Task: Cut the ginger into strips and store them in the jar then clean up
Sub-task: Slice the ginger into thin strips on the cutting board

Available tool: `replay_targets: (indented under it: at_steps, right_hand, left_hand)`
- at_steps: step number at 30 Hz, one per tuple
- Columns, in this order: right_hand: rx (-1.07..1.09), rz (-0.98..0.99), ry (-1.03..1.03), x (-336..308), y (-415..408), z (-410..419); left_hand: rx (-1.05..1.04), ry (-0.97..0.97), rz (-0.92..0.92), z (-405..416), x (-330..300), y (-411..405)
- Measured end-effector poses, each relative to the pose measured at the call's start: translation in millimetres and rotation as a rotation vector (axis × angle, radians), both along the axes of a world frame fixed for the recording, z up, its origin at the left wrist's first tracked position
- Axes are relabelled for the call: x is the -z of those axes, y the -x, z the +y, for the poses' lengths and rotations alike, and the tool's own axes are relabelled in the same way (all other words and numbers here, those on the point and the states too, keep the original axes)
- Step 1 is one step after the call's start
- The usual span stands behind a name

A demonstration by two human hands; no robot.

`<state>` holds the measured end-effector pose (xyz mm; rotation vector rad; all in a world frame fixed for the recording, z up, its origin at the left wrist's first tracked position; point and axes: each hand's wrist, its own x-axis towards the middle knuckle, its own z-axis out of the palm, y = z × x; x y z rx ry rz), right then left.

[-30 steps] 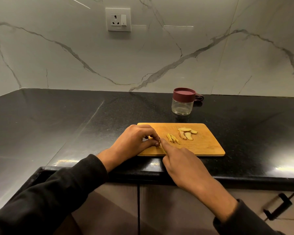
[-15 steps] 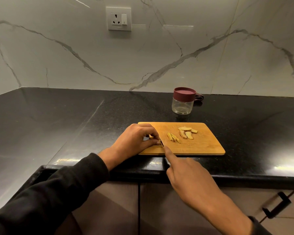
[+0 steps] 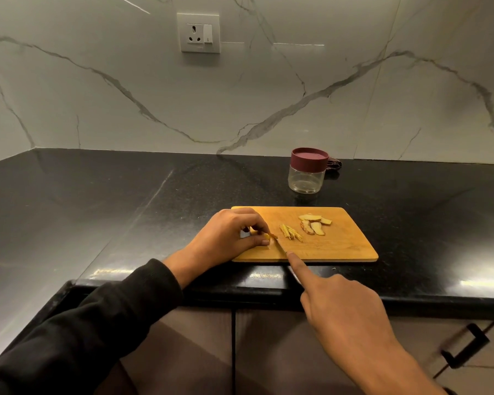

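Fingers of the left hand (image 3: 228, 238) are curled, pinching a ginger slice (image 3: 268, 237) down on the near-left part of the cutting board (image 3: 340, 246), probably to pin it so the blade can strip it. Right hand (image 3: 342, 306) is wrapped around a knife (image 3: 281, 248), index finger laid straight along the spine, likely for steering; handle is hidden under the hand, only a sliver of blade shows.

Largest down: black worktop (image 3: 126, 201) carries everything. Board sits at its front edge, close for reach. Jar (image 3: 307, 171), maroon lid on and looking empty, stands behind the board, out of the cutting path. Uncut slices (image 3: 314, 225) wait at board centre-right. Finished strips (image 3: 291, 232) lie between them and the knife.

Judgement: mid-cutting; jarring and cleanup not started.
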<state>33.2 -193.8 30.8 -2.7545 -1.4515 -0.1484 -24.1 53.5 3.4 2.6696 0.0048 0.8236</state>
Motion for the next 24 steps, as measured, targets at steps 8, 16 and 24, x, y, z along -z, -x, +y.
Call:
replay_targets:
  at_steps: [8, 16, 24]
  right_hand:
    - [0.004, 0.075, -0.011, 3.6, -1.8, -1.8]
    - [-0.006, 0.095, -0.054, 3.1, -5.3, -1.6]
    - [-0.05, 0.158, -0.167, -0.6, -11.5, 17.7]
  left_hand:
    - [0.007, -0.049, 0.106, 2.7, 3.6, -3.8]
    - [0.004, -0.049, 0.163, 3.8, 2.6, -5.8]
    - [-0.016, 0.02, -0.013, 1.4, 2.6, -3.6]
